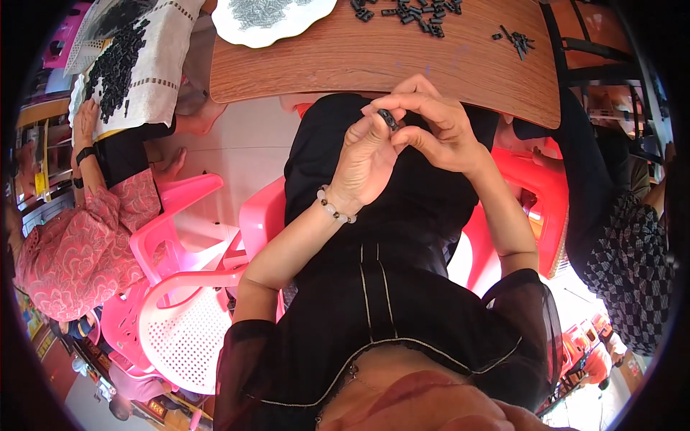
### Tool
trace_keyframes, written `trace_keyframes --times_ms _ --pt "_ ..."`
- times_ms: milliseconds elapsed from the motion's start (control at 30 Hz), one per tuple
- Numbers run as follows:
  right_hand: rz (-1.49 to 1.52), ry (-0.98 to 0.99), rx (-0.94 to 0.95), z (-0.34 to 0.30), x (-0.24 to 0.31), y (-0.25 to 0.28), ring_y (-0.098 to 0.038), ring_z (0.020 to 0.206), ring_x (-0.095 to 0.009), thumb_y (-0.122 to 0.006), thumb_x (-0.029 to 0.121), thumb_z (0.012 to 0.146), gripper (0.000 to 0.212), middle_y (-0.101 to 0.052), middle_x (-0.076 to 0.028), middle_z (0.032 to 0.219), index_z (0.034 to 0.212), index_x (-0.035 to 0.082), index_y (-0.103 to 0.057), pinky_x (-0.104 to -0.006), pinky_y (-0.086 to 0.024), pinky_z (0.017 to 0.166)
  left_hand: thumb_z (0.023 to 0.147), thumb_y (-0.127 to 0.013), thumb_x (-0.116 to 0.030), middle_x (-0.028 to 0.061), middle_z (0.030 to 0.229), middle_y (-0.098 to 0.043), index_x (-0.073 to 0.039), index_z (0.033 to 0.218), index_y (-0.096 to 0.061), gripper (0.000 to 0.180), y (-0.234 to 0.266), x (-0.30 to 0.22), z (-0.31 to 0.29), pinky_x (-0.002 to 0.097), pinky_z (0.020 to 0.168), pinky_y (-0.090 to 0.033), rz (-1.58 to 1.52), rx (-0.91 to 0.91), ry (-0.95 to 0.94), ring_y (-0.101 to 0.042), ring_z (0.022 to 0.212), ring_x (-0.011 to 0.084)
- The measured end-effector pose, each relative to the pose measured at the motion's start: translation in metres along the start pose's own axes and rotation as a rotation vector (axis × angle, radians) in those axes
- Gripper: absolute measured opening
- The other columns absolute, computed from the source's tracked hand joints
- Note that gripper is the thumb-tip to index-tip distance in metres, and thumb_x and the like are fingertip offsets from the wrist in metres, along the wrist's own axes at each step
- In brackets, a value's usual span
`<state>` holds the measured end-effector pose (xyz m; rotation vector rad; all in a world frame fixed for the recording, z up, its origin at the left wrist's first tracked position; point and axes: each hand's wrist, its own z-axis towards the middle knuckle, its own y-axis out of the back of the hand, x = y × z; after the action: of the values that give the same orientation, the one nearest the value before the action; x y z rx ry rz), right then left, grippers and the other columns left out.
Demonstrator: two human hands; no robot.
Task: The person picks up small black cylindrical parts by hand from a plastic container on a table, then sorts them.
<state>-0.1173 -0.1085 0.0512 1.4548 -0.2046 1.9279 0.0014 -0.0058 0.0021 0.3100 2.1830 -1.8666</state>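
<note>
A small black part [389,119], oblong and apparently plastic, is held up just off the near edge of the table. My left hand [365,159] grips it between thumb and fingers. From the other side my right hand [447,128] meets it, index finger and thumb curved around its ends. Whether something tiny sits in the right fingertips is too small to make out. Beyond my hands, similar black parts [424,16] lie loose on the wooden table [323,72]. A white scalloped plate [224,23] bears many small silvery pieces [262,11].
A few black pieces [519,42] lie at the table's right. At far left a person's hand [86,121] rests by a heap of black parts [118,68] on a white cloth [159,72]. Pink plastic chairs [183,337] stand at left, a red stool [528,179] at right. Another person [625,266] sits right.
</note>
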Motion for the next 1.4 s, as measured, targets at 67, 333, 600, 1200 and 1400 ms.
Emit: trace_keyframes --times_ms 67,333,600,1200,1400 --pt "0.078 -0.066 -0.021 -0.002 -0.002 -0.001 -0.054 0.083 -0.015 -0.073 0.009 0.077 0.039 -0.058 -0.004 0.087 0.115 0.008 -0.068 -0.0271 -0.048 0.071 0.090 -0.065 -0.027 -0.0032 0.109 -0.065 -0.016 0.103 -0.071 0.018 -0.001 0.000 0.000 0.0320 0.094 -0.044 -0.002 -0.006 -0.007 -0.056 0.102 0.0085" --pt "0.005 -0.017 -0.034 -0.001 -0.002 -0.001 -0.055 0.081 -0.013 -0.072 0.005 0.076 0.031 -0.057 -0.003 0.081 0.108 0.006 -0.070 -0.0245 -0.049 0.065 0.090 -0.065 -0.030 -0.0039 0.107 -0.064 -0.012 0.102 -0.070 0.022 -0.001 0.003 -0.002 0.0317 0.094 -0.043 0.072 0.017 -0.029 -0.055 0.099 0.0087" --pt "0.065 -0.073 -0.091 -0.006 0.001 -0.006 -0.055 0.075 -0.013 -0.074 0.011 0.077 0.028 -0.056 -0.003 0.079 0.104 0.005 -0.070 -0.0239 -0.048 0.063 0.091 -0.063 -0.033 -0.0039 0.102 -0.059 -0.010 0.101 -0.069 0.025 -0.006 0.002 -0.002 0.0319 0.091 -0.043 0.141 0.062 -0.037 -0.054 0.097 0.0096" --pt "-0.129 0.087 -0.122 0.001 -0.008 -0.004 -0.056 0.086 -0.017 -0.081 0.015 0.069 0.047 -0.068 -0.004 0.099 0.113 0.006 -0.067 -0.0271 -0.050 0.069 0.091 -0.064 -0.031 -0.0041 0.103 -0.062 -0.013 0.105 -0.069 0.023 -0.008 0.000 0.001 0.0295 0.090 -0.045 0.031 -0.074 -0.009 -0.054 0.093 0.0074" --pt "-0.302 0.094 -0.168 -0.004 -0.005 0.005 -0.060 0.074 -0.013 -0.082 0.026 0.073 0.043 -0.070 -0.006 0.093 0.105 0.002 -0.065 -0.0214 -0.049 0.060 0.093 -0.063 -0.033 -0.0033 0.090 -0.060 -0.007 0.115 -0.063 0.035 -0.010 -0.004 0.000 0.0286 0.089 -0.044 0.014 -0.103 -0.036 -0.054 0.088 0.0075"
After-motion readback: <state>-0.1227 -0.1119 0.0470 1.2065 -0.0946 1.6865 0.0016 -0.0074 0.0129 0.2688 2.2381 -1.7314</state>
